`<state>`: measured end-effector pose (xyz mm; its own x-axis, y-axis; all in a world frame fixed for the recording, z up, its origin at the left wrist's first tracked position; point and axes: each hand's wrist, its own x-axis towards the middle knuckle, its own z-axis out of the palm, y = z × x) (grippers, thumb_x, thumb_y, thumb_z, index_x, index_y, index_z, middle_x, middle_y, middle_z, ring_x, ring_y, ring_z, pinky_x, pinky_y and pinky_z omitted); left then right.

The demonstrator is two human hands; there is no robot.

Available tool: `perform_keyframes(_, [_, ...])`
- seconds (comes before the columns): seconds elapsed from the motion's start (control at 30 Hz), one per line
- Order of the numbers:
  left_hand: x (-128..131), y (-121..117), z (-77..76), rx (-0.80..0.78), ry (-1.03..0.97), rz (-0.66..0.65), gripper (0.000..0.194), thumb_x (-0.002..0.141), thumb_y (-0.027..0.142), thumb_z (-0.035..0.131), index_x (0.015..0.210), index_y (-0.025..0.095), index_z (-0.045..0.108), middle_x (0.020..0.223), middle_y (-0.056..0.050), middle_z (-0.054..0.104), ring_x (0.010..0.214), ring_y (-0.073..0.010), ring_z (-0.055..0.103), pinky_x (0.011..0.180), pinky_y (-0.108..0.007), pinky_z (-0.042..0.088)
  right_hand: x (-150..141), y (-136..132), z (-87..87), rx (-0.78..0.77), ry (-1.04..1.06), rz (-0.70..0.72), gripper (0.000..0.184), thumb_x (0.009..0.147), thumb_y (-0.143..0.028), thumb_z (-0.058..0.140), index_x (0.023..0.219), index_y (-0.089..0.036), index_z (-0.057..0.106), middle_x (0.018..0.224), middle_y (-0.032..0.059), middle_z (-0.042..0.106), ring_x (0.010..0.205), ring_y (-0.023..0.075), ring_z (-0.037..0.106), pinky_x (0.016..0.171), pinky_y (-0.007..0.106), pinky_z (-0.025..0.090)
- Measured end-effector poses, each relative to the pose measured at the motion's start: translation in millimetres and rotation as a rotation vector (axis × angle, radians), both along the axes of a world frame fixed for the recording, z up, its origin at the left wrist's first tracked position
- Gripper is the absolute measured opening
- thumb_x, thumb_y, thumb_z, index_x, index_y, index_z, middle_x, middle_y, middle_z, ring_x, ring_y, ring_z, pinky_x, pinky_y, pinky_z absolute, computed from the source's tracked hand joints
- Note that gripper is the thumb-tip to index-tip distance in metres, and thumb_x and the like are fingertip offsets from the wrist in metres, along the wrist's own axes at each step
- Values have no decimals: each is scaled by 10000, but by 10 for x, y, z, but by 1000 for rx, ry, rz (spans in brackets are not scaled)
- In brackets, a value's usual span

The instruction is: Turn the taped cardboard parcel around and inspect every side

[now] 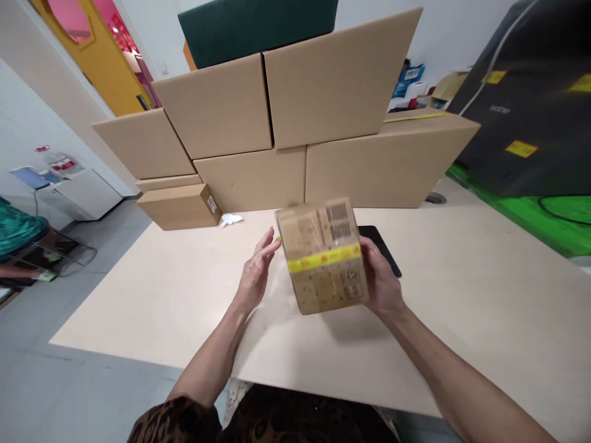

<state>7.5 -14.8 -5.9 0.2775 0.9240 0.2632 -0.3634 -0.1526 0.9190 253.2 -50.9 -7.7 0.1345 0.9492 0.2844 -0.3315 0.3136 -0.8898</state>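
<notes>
A small cardboard box [323,288] with a strip of yellow tape and printed barcodes is held tilted above the table [194,289]. My right hand [382,280] grips its right side, the fingers partly hidden behind it. My left hand [256,271] is just left of the box, with fingers stretched out and apart from each other. Behind the box and my right hand lies a flat black object [385,249], partly covered.
Large cardboard boxes [249,178] are stacked along the table's back, topped by a dark green box [258,31]. A smaller carton [178,209] and crumpled white paper [231,219] sit at the back left. A dark machine [530,123] stands right. Someone in a green garment [21,227] is far left.
</notes>
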Motion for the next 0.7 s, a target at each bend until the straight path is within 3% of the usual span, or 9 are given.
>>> perform_keyframes(0.1, [36, -5, -15, -57, 8, 17, 528, 857, 642, 809, 1247, 287, 799, 1724, -73, 477, 1669, -393, 281, 1335, -568, 278, -22, 29, 54, -61, 31, -32, 331, 961, -612, 616, 1100, -357, 774, 1335, 1, 794, 1359, 338, 694, 1135, 535, 570])
perform_keyframes(0.23, [95, -13, -59, -177, 61, -27, 795, 887, 604, 803, 1582, 308, 557, 1767, -84, 404, 1664, -359, 303, 1344, -528, 288, -73, 35, 52, -128, 50, 66, 380, 933, -575, 697, 1215, -331, 766, 1354, 40, 795, 1340, 320, 708, 1173, 525, 540])
perform_keyframes(0.4, [15, 7, -121, -57, 126, -115, 840, 933, 661, 715, 1665, 363, 431, 1809, -50, 314, 1692, -366, 220, 1366, -549, 229, -80, 17, 22, -115, 26, 101, 501, 923, -585, 730, 1352, -325, 730, 1537, 46, 693, 1472, 328, 609, 1252, 541, 470])
perform_keyframes(0.57, [29, -15, -200, 24, 159, -189, 890, 876, 768, 707, 1647, 404, 451, 1846, -4, 183, 1718, -377, 69, 1387, -567, 128, -61, 20, 8, -65, 89, 77, 529, 975, -618, 640, 1451, -389, 670, 1657, -35, 577, 1635, 287, 400, 1348, 522, 340])
perform_keyframes(0.63, [96, -37, -168, -59, -6, -146, 921, 864, 845, 640, 1636, 372, 471, 1832, -13, 248, 1712, -378, 120, 1384, -567, 171, -65, -2, -32, 7, 78, 116, 497, 996, -625, 608, 1430, -399, 693, 1598, -36, 638, 1613, 287, 438, 1360, 522, 318])
perform_keyframes(0.7, [157, -54, -105, -242, -104, -148, 893, 878, 864, 594, 1570, 300, 564, 1762, -54, 419, 1693, -382, 212, 1376, -568, 217, -89, -39, -85, 82, 27, 161, 465, 995, -591, 644, 1420, -410, 705, 1566, -40, 667, 1589, 286, 476, 1371, 513, 298])
